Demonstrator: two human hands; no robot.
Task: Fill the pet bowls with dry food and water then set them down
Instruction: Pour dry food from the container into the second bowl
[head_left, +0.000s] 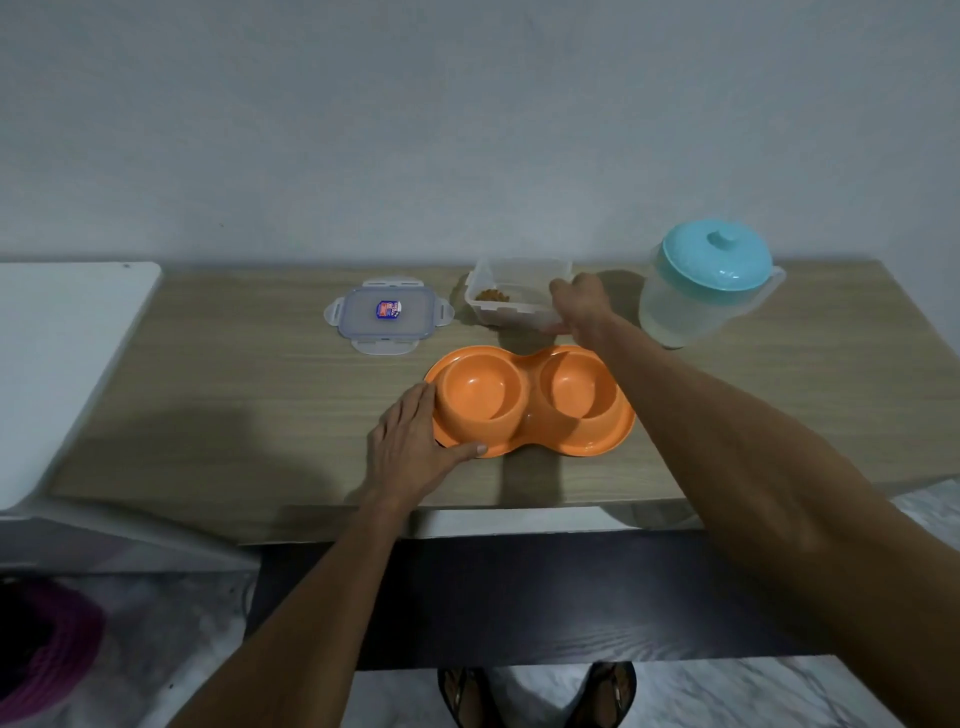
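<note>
An orange double pet bowl (530, 415) lies on the wooden table, both cups empty. My left hand (415, 441) grips its left rim, thumb along the front edge. Behind it stands a clear plastic food container (511, 296), lid off, with a small heap of brown dry food (492, 296) in its left corner. My right hand (584, 306) is closed on the container's right end. A clear water pitcher (696, 291) with a turquoise lid stands at the back right.
The container's clear lid (388, 314) with a blue sticker lies flat at the back, left of the container. A white surface (62, 364) adjoins the table (234, 405) on the left. A dark shelf (545, 597) sits below the front edge. A purple object (47, 644) lies on the floor.
</note>
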